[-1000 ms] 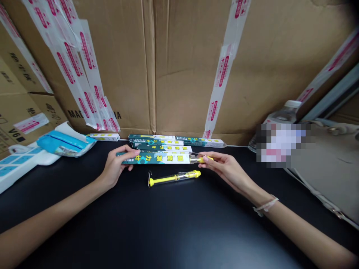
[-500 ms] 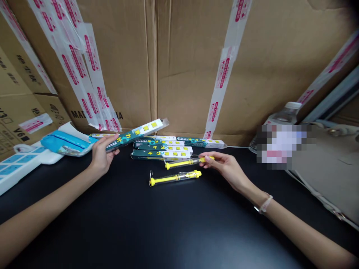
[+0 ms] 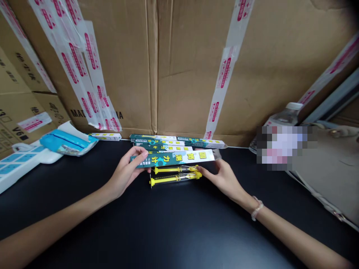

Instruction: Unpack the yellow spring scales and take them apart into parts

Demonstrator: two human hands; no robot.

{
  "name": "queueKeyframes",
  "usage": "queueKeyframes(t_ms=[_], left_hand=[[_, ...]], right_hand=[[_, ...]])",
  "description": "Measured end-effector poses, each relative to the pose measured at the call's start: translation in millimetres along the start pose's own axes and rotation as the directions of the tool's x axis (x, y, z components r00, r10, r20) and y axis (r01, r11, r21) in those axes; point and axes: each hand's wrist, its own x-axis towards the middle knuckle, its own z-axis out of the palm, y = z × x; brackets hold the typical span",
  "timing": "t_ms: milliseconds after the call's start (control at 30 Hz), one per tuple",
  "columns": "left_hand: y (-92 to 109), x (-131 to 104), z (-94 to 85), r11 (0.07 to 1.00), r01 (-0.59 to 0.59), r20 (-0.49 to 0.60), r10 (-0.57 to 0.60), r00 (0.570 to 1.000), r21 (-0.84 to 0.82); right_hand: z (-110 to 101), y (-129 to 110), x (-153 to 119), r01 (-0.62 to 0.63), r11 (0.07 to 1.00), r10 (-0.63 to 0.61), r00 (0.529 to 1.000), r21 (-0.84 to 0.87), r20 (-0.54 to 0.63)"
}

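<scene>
A long green-and-white box [image 3: 176, 158] with yellow lettering is gripped at its left end by my left hand [image 3: 129, 168], its flap at the right end standing open. My right hand [image 3: 221, 175] is beside that flap, thumb reaching down to the right end of a yellow spring scale [image 3: 168, 170]; its other fingers are partly hidden behind the box. Just in front of it, a second yellow spring scale [image 3: 175, 179] lies on the black table [image 3: 168, 231]. Several similar boxes [image 3: 200, 142] lie behind, partly covered by the held box.
Large cardboard boxes [image 3: 185, 74] wall off the back. At the left are a white-and-blue power strip [image 3: 22, 164] and a blue packet [image 3: 67, 142]. A plastic bottle [image 3: 288, 116] and a beige bag [image 3: 325, 172] stand at the right. One more box [image 3: 106, 136] lies back left.
My left hand has carried the box rightward and down, levelling it above the scales. The upper scale has moved left and lower, closer to the other, with my right hand still at its end.
</scene>
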Motion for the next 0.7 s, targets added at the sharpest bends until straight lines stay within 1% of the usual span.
queueKeyframes(t_ms=[67,100,167,233,300,367,433,500,567,633,700], left_hand=[[-1,-2,2.5,1.0,0.001,0.005,-0.001,1.0,-0.008],[0,-3,3.8,1.0,0.007,0.009,-0.007,1.0,-0.014],[0,-6,6.2,0.999,0.033,0.018,-0.033,0.999,-0.031],[3,-9,8.4,0.996,0.074,0.037,-0.072,0.997,-0.053],[7,-11,10.2,0.982,0.15,0.085,-0.141,0.986,-0.113],[11,-13,11.5,0.953,0.235,0.157,-0.206,0.966,-0.192],[15,-16,12.7,0.925,0.288,0.227,-0.234,0.945,-0.249],[17,-18,13.7,0.917,0.298,0.282,-0.222,0.933,-0.264],[17,-20,14.0,0.926,0.291,0.341,-0.201,0.918,-0.24],[13,-21,12.7,0.948,0.258,0.389,-0.171,0.905,-0.184],[7,-21,9.1,0.977,0.191,0.403,-0.137,0.905,-0.095]], right_hand=[[0,-10,-3,0.024,0.994,-0.025,1.0,0.107,0.005],[1,-15,-4,0.005,0.979,-0.006,1.0,0.204,0.002],[2,-23,-5,-0.073,0.907,0.091,0.996,0.414,-0.024],[4,-25,-5,-0.14,0.829,0.203,0.978,0.542,-0.057],[5,-23,-3,-0.175,0.796,0.268,0.96,0.58,-0.077],[4,-19,0,-0.21,0.773,0.312,0.947,0.598,-0.071],[2,-14,3,-0.25,0.738,0.364,0.93,0.626,-0.058],[0,-10,4,-0.284,0.699,0.415,0.909,0.656,-0.048],[-2,-8,5,-0.315,0.661,0.463,0.885,0.681,-0.039],[-3,-8,6,-0.349,0.626,0.505,0.863,0.697,-0.022],[-3,-8,5,-0.385,0.596,0.541,0.841,0.705,0.001]])
